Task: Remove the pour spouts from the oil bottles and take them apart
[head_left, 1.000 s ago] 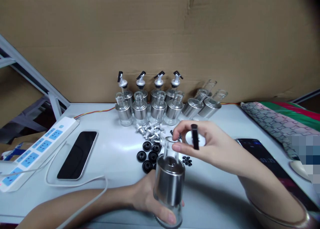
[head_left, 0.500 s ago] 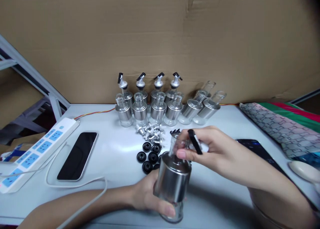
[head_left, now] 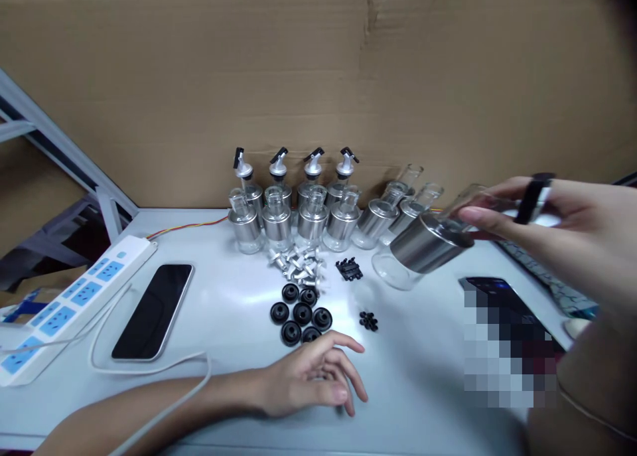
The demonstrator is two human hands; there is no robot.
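My right hand [head_left: 542, 217] grips a glass bottle [head_left: 432, 242] with a steel sleeve by its neck. The bottle tilts, its base toward the lower left. Tucked in the same hand is a pourer spout with a black flap [head_left: 533, 198], partly hidden by the fingers. My left hand [head_left: 318, 376] rests low over the table, empty, fingers apart and loosely curled. Just beyond it lie several black round stoppers [head_left: 302, 313]. Small black parts [head_left: 369, 320], black flaps [head_left: 350, 269] and silvery spout pieces [head_left: 298, 265] lie in separate groups.
Uncapped bottles [head_left: 312, 220] stand in front of bottles fitted with pourers [head_left: 312, 167]; more bottles lean at the right [head_left: 378, 218]. A phone [head_left: 153, 311], power strip [head_left: 74, 303] and white cable [head_left: 149, 370] lie left. Another phone [head_left: 517, 310] lies right. Cardboard [head_left: 318, 77] stands behind.
My left hand has let go of the bottle and opened. My right hand has carried the bottle to the right and away from me, tilting it; the small black parts are now uncovered.
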